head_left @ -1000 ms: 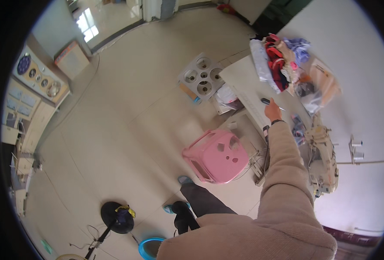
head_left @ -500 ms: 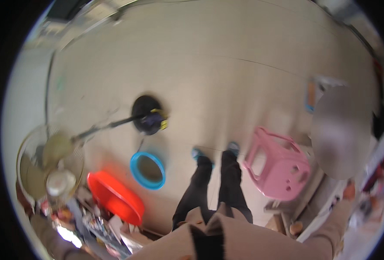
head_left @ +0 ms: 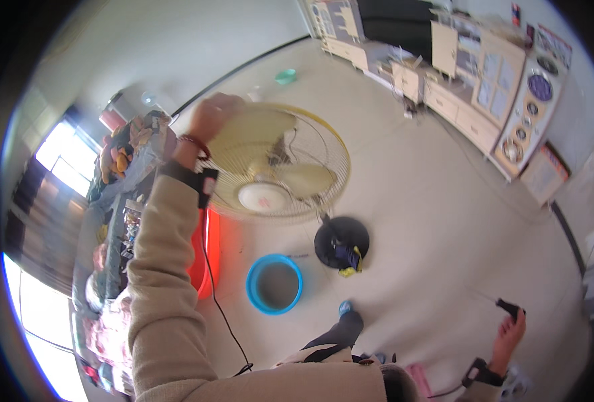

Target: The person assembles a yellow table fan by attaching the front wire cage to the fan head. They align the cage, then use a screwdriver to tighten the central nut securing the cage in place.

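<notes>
A standing fan (head_left: 263, 196) with pale yellow blades and a round wire cage is at left centre. Its black round base (head_left: 334, 234) stands on the floor. My left hand (head_left: 213, 120) grips the cage at its far left rim, the fingertips partly hidden. My right hand (head_left: 508, 338), out at the lower right, is closed round the black handle of a screwdriver (head_left: 509, 308). The tool's thin shaft points left, toward the fan, and touches nothing. A dark and yellow bundle (head_left: 349, 258) lies on the base.
A blue basin (head_left: 275, 311) and a red tub (head_left: 212, 268) stand on the floor beside the fan. A long couch piled with clothes (head_left: 133, 144) runs along the left. Pale cabinets (head_left: 454, 107) line the far right wall. A small green bowl (head_left: 286, 76) lies near the far wall.
My view has swung to the left, bringing the fan nearer the middle. My left arm is now raised with the hand on the cage. My right hand has left the cluttered surface and shows a screwdriver.
</notes>
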The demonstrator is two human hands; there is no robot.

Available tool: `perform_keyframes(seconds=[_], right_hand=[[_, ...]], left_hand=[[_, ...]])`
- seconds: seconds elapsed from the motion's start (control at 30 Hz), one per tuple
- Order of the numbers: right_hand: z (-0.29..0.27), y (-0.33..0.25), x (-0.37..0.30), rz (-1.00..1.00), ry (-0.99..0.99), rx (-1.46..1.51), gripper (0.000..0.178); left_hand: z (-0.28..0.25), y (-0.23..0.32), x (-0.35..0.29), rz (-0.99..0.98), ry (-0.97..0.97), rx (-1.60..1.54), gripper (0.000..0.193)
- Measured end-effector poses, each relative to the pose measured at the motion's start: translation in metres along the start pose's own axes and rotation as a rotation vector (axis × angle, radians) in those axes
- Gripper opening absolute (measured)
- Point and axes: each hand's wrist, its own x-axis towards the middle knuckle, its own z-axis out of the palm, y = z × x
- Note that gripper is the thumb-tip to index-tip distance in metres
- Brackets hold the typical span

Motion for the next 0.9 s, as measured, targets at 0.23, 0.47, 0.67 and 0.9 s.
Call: perform_keyframes(seconds=[0.23, 0.47, 0.67, 0.9], right_hand=[[0.395, -0.022, -0.079, 0.041, -0.887, 0.423, 0.02], [0.558, -0.004, -0.141, -0.217, -1.211, 0.232, 0.025], [0.603, 0.014, -0.125, -0.113, -1.362, 0.215, 0.024], [0.625, 0.017, -0.106, -0.044, -1.462, 0.251, 0.025]], left_hand=[[-0.024, 0.031, -0.019, -0.057, -0.053, -0.066, 0.02], [-0.032, 0.025, -0.026, -0.142, -0.061, -0.158, 0.022], [-0.034, 0.035, -0.019, -0.17, -0.085, -0.095, 0.023], [-0.03, 0.042, -0.009, -0.24, -0.076, -0.028, 0.025]])
